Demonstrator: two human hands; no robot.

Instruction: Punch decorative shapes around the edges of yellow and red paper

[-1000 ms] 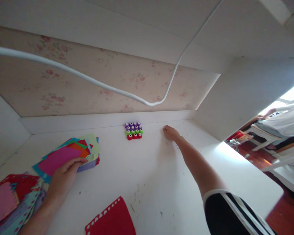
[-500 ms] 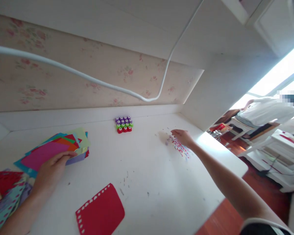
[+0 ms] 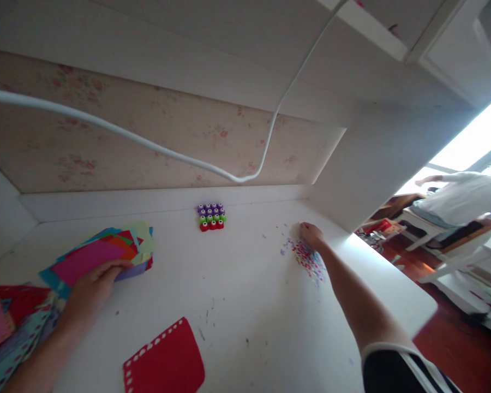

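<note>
Under my left hand (image 3: 94, 286) is a fanned stack of coloured paper (image 3: 85, 259), with pink, orange, red, blue and pale green sheets. The fingers close over the stack's near right edge; my thumb is hidden. On the right, my right hand (image 3: 312, 236) is at the far edge of a scattered heap of small paper confetti (image 3: 309, 265). Its fingers are curled together, and whatever they hold is hidden. Small craft punches (image 3: 211, 217) in purple, green and red stand in rows near the wall. A red sheet with holes punched along one edge (image 3: 167, 357) lies at the front.
Punched paper scraps (image 3: 20, 327) are heaped at the far left, beside my forearm. Dark specks dot the white table (image 3: 245, 295). A white cable (image 3: 159, 147) hangs across the view above it. At the right a person in a white top (image 3: 466, 196) bends by a window.
My right hand has moved slightly right and away from me along the confetti, fingers now more curled. My left hand stays on the paper stack. The whole view has shifted a little.
</note>
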